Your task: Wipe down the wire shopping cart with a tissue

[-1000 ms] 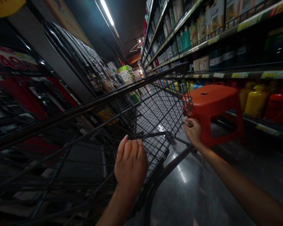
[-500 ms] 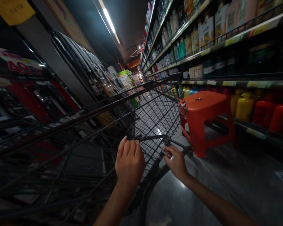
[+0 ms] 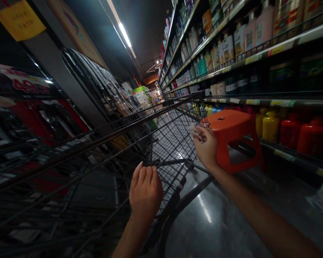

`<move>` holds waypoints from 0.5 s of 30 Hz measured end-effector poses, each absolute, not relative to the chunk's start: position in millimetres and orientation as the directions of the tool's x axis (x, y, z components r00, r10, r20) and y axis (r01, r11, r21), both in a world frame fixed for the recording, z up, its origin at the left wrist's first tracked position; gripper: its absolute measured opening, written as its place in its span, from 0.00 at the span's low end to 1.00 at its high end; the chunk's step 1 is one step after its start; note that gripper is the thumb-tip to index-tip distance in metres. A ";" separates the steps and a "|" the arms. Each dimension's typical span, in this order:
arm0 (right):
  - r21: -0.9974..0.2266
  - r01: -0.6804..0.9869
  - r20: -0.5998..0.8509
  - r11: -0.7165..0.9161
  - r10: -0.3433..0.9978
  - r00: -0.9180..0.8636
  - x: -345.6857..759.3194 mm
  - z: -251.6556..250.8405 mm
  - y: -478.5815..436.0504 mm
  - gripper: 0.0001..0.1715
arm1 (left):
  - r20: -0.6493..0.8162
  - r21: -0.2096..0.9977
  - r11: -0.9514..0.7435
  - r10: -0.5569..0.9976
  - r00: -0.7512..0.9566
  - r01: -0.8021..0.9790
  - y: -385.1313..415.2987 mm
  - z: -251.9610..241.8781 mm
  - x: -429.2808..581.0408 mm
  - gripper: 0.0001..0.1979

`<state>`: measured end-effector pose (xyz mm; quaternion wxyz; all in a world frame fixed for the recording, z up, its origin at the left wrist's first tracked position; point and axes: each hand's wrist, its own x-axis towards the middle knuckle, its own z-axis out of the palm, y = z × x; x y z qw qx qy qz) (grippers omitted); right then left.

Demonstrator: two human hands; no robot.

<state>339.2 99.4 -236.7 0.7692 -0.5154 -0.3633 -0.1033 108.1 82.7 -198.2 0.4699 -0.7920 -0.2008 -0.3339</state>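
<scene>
A black wire shopping cart (image 3: 174, 134) stands tilted across the view in a shop aisle. Low on its near side, my left hand (image 3: 146, 188) is closed around part of the cart frame; the fingertips curl over and the exact bar is hidden beneath them. My right hand (image 3: 207, 145) pinches a crumpled whitish cloth or tissue (image 3: 194, 131). That hand is up at the cart's right side, near the basket's top corner, and overlaps the orange plastic stool (image 3: 231, 122) behind it.
Shelves of bottles (image 3: 228, 48) run along the right, with large yellow and red bottles (image 3: 290, 130) at the bottom. Hanging packaged goods (image 3: 97, 82) line the left. Shiny grey floor (image 3: 204, 215) lies below. A yellow sign (image 3: 20, 21) hangs upper left.
My right hand has risen with the whitish cloth from the cart's lower frame to near its top edge. My left hand keeps its grip. The view has shifted slightly.
</scene>
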 end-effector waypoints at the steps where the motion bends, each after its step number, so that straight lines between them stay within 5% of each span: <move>1: -0.722 0.536 0.658 0.438 0.193 0.728 347.1 -231.0 111.4 0.17 | 0.717 -0.610 -0.479 0.005 0.697 0.631 82.5 -198.3 108.2 0.07; 15: -0.683 0.567 0.699 0.461 0.184 0.691 326.5 -239.9 122.6 0.14 | 0.756 -0.568 -0.469 0.029 0.654 0.676 81.4 -199.4 110.6 0.07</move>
